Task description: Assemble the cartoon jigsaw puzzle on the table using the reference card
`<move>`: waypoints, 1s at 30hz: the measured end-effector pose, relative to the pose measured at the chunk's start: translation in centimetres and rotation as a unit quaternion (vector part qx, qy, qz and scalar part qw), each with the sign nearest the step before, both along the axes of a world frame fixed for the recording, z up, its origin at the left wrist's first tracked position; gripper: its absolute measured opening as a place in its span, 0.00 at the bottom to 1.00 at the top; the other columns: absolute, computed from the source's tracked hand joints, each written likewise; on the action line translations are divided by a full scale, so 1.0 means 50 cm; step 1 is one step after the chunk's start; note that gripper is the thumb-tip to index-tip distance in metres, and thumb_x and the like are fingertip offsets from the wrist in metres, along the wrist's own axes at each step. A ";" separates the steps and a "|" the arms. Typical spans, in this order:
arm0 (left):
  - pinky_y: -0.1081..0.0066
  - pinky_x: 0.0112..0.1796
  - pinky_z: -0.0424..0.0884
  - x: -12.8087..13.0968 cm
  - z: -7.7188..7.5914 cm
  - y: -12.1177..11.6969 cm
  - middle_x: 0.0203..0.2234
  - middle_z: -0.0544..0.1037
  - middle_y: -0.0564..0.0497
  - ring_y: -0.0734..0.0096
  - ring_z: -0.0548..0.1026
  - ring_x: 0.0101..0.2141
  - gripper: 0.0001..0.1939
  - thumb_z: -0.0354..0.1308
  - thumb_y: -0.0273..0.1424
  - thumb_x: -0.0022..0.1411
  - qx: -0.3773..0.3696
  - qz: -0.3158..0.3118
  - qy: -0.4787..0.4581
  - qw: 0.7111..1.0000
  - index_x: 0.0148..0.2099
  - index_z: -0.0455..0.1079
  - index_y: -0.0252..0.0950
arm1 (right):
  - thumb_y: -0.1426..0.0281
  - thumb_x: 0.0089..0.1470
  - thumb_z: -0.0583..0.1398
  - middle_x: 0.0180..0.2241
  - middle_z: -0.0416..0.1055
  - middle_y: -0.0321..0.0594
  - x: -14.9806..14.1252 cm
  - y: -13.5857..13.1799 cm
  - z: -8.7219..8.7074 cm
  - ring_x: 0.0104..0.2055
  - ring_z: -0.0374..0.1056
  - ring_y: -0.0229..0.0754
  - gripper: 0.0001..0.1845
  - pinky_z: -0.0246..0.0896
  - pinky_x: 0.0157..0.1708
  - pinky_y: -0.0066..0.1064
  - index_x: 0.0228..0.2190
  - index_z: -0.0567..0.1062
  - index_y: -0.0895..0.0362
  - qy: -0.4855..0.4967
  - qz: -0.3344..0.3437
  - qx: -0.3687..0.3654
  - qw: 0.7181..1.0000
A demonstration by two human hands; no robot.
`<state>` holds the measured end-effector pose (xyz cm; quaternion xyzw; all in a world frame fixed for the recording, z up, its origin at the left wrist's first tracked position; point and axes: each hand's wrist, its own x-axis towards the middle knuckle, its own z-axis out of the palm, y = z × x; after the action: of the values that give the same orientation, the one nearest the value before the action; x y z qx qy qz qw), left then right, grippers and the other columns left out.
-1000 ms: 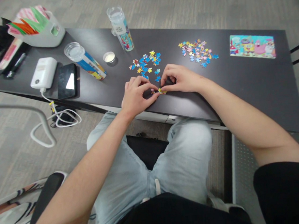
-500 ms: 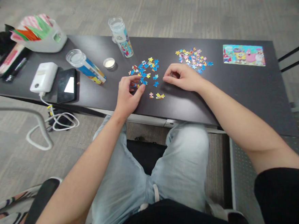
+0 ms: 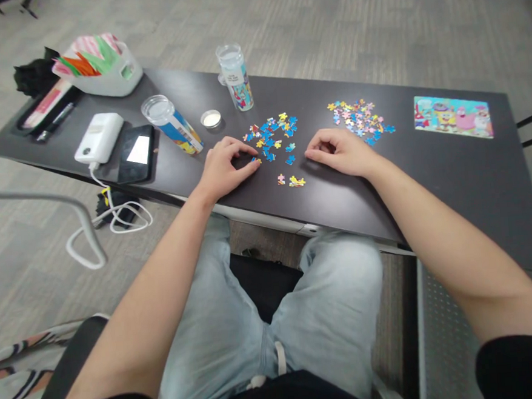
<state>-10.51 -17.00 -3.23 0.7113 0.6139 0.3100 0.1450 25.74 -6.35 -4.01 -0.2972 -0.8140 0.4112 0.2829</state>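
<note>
My left hand rests on the dark table with thumb and forefinger apart, at the near left edge of a loose group of mostly blue jigsaw puzzle pieces. One small piece lies by its thumb tip. To the right of that group, my right hand lies on its side, fingers curled and thumb against the forefinger; anything inside is hidden. Two joined yellow puzzle pieces and a pinkish piece lie nearer me. Beyond my right hand spreads a second pile of pink, yellow and blue pieces.
A cartoon picture card lies at the right. Two clear-topped canisters and a round lid stand left of the pieces. Further left are a phone, a white power bank with cable and a white basket.
The view has shifted, so the table sits lower and further right. My left hand has drawn slightly left, away from the blue pieces. My right hand stays about where it was.
</note>
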 end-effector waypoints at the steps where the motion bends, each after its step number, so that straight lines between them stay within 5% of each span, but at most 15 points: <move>1: 0.47 0.63 0.77 0.003 0.004 -0.009 0.56 0.87 0.46 0.51 0.83 0.55 0.12 0.76 0.40 0.72 -0.006 -0.007 0.012 1.000 0.55 0.90 0.47 | 0.42 0.70 0.75 0.27 0.69 0.31 0.000 0.000 0.000 0.29 0.59 0.42 0.24 0.55 0.34 0.41 0.38 0.84 0.49 0.001 0.000 0.001 1.000; 6: 0.46 0.66 0.76 0.015 0.016 -0.040 0.57 0.88 0.46 0.51 0.83 0.57 0.07 0.75 0.38 0.75 -0.038 0.023 0.014 0.999 0.52 0.89 0.46 | 0.43 0.70 0.75 0.27 0.70 0.32 0.001 0.000 0.003 0.30 0.60 0.43 0.24 0.56 0.35 0.41 0.38 0.85 0.49 -0.009 0.003 0.001 1.000; 14: 0.53 0.53 0.76 0.045 0.009 -0.079 0.42 0.88 0.52 0.57 0.81 0.44 0.07 0.76 0.37 0.74 -0.048 0.094 -0.048 0.993 0.46 0.81 0.46 | 0.44 0.71 0.74 0.29 0.73 0.35 -0.001 -0.001 0.002 0.31 0.63 0.44 0.23 0.59 0.36 0.41 0.38 0.85 0.50 -0.015 0.013 0.023 1.000; 20: 0.55 0.54 0.77 0.052 0.014 -0.085 0.44 0.90 0.53 0.59 0.82 0.43 0.14 0.72 0.36 0.76 -0.033 0.072 -0.071 0.994 0.61 0.86 0.49 | 0.47 0.72 0.74 0.31 0.76 0.35 -0.003 -0.005 0.001 0.31 0.63 0.44 0.19 0.61 0.36 0.41 0.42 0.87 0.49 -0.015 0.034 0.033 0.999; 30: 0.55 0.50 0.76 0.050 0.011 -0.080 0.47 0.90 0.50 0.60 0.80 0.42 0.09 0.73 0.41 0.75 -0.027 0.085 -0.021 0.996 0.53 0.91 0.48 | 0.54 0.77 0.72 0.45 0.81 0.41 -0.017 -0.016 -0.010 0.38 0.68 0.48 0.16 0.65 0.48 0.44 0.57 0.92 0.47 -0.036 0.080 0.140 0.986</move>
<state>-8.02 -21.00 -2.68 0.6455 0.6774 0.3193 0.1501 24.87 -7.14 -4.48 -0.2030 -0.8941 0.3039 0.2587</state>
